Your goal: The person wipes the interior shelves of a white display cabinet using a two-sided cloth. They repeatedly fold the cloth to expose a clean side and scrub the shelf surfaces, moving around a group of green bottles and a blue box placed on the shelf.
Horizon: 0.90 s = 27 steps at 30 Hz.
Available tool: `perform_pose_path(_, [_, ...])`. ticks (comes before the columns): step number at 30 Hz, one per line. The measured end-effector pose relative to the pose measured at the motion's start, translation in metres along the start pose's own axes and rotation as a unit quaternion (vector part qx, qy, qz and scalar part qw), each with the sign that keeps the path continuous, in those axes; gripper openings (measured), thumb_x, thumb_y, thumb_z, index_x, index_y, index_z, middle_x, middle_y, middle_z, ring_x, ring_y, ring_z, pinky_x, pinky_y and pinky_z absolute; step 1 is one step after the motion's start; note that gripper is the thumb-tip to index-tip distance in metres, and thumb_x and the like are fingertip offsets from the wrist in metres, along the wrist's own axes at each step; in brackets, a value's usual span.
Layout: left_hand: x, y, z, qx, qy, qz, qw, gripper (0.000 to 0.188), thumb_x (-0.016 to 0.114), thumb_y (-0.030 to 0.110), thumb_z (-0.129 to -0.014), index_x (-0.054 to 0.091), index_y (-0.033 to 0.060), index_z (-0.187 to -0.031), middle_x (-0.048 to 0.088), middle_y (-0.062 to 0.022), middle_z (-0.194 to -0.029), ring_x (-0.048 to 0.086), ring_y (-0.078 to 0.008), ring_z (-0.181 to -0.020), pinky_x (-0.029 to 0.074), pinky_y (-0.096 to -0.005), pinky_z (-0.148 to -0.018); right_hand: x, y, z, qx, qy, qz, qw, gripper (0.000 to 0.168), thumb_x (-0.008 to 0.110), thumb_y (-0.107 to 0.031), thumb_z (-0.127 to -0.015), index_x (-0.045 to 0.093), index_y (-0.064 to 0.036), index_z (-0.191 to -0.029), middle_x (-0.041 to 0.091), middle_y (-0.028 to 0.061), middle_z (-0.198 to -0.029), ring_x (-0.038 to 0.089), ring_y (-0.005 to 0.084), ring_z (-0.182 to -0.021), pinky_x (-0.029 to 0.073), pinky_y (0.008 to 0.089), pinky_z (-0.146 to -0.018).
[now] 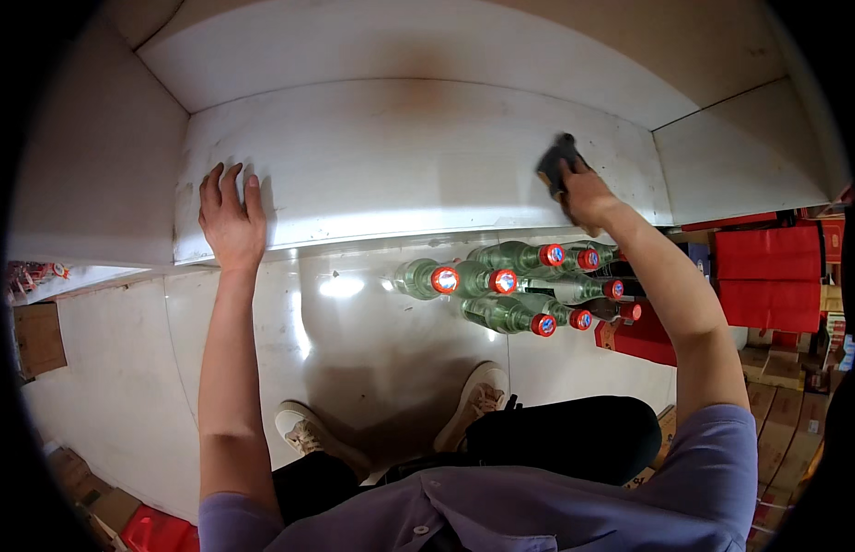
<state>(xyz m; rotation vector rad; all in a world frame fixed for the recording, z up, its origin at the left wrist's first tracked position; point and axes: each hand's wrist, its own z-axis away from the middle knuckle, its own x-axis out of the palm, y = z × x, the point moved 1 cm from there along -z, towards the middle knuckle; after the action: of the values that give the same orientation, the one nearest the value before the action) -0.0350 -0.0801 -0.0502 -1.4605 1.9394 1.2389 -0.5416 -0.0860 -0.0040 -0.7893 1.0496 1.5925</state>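
Observation:
A white shelf board (372,165) with smudges and dark specks spans the view in front of me. On its left end rests my left hand (233,214), fingers spread, holding nothing. Toward the board's right end, my right hand (585,193) grips a dark cloth (560,162) with a brownish edge, pressed to or just over the surface; the cloth is slightly blurred. Below the shelf edge, several green glass bottles (496,314) with red caps stand close together on the floor, near my right forearm.
Side panels (738,152) close off the shelf at both ends. Red bags (769,276) and stacked cardboard boxes (779,421) are at the right. More boxes (117,514) and a red bag (158,531) lie at lower left. My shoes (483,386) are on the tiled floor (110,359).

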Motion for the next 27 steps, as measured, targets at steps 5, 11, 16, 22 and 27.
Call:
perform_pose_path(5, [0.008, 0.002, 0.003, 0.001, 0.005, 0.002, 1.0, 0.032, 0.052, 0.031, -0.093, 0.06, 0.0113, -0.117, 0.05, -0.0124, -0.131, 0.046, -0.0299, -0.123, 0.036, -0.0461, -0.1, -0.03, 0.025, 0.006, -0.065, 0.12, -0.094, 0.986, 0.043, 0.068, -0.006, -0.071, 0.061, -0.005, -0.114, 0.063, 0.0195, -0.104, 0.06, 0.0386, -0.098, 0.05, 0.0434, -0.081])
perform_pose_path(11, [0.0, -0.008, -0.001, -0.004, 0.008, -0.002, 1.0, 0.032, 0.052, 0.031, -0.093, 0.06, 0.0106, -0.116, 0.051, -0.0127, -0.13, 0.047, -0.0303, -0.122, 0.037, -0.0448, -0.101, -0.089, -0.11, 0.013, -0.335, 0.017, -0.263, 0.905, 0.055, 0.062, 0.006, -0.071, 0.053, -0.012, -0.122, 0.057, 0.0164, -0.117, 0.055, 0.0374, -0.108, 0.046, 0.0416, -0.096])
perform_pose_path(16, [0.007, -0.005, 0.0, 0.004, 0.003, 0.03, 1.0, 0.033, 0.051, 0.033, -0.093, 0.06, 0.0115, -0.117, 0.051, -0.013, -0.131, 0.047, -0.0306, -0.122, 0.038, -0.0441, -0.1, -0.06, -0.057, 0.008, -0.37, -0.034, -0.167, 0.913, 0.034, 0.069, 0.001, -0.067, 0.063, -0.01, -0.099, 0.052, 0.0128, -0.113, 0.054, 0.0354, -0.104, 0.046, 0.0408, -0.09])
perform_pose_path(22, [0.004, -0.007, 0.001, 0.003, 0.004, -0.02, 1.0, 0.034, 0.052, 0.033, -0.093, 0.061, 0.0113, -0.117, 0.052, -0.0135, -0.13, 0.049, -0.032, -0.12, 0.041, -0.0437, -0.097, -0.046, -0.002, 0.014, -0.289, -0.078, -0.166, 0.939, 0.031, 0.072, 0.001, -0.061, 0.064, -0.01, -0.089, 0.053, 0.0127, -0.103, 0.055, 0.0343, -0.1, 0.047, 0.0405, -0.084])
perform_pose_path(27, [0.005, -0.009, 0.0, -0.007, -0.003, 0.026, 1.0, 0.034, 0.051, 0.034, -0.094, 0.061, 0.0116, -0.117, 0.051, -0.0135, -0.131, 0.047, -0.0315, -0.122, 0.038, -0.0439, -0.1, -0.036, 0.029, 0.019, -0.213, -0.096, -0.146, 0.961, 0.03, 0.071, 0.006, -0.057, 0.064, -0.007, -0.083, 0.053, 0.0115, -0.102, 0.056, 0.0337, -0.097, 0.049, 0.0403, -0.081])
